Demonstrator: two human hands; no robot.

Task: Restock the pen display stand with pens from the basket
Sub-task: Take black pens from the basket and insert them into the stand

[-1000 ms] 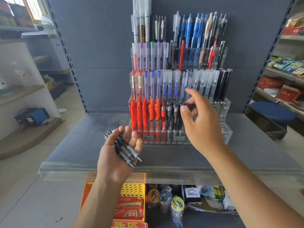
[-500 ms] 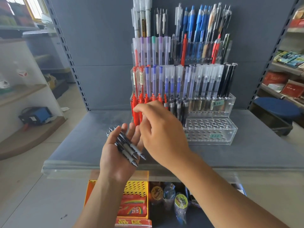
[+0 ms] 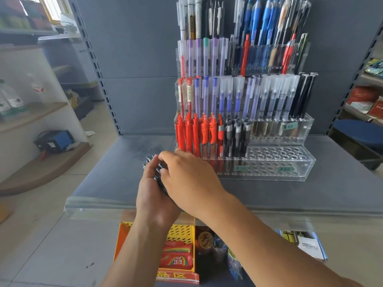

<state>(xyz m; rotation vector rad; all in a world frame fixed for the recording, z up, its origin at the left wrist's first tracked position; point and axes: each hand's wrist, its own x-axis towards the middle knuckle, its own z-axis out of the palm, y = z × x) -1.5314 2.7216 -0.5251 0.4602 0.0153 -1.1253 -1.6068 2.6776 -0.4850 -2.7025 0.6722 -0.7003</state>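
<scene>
- Several dark pens (image 3: 150,161) lie in my left hand (image 3: 154,198), centre-left of the frame, with its fingers cupped round them.
- My right hand (image 3: 187,176) has come back from the display stand (image 3: 306,172) and now covers that palm, fingertips down on the bundle. I cannot tell whether one pen is pinched yet.
- I judge the next pen is being picked for the empty holes (image 3: 275,154) at the stand's lower right.
- One second ago this hand was up at the stand's front row; half a second ago it was midway back.
- My basket (image 3: 182,233) sits at the bottom edge, below the shelf (image 3: 116,179).
</scene>
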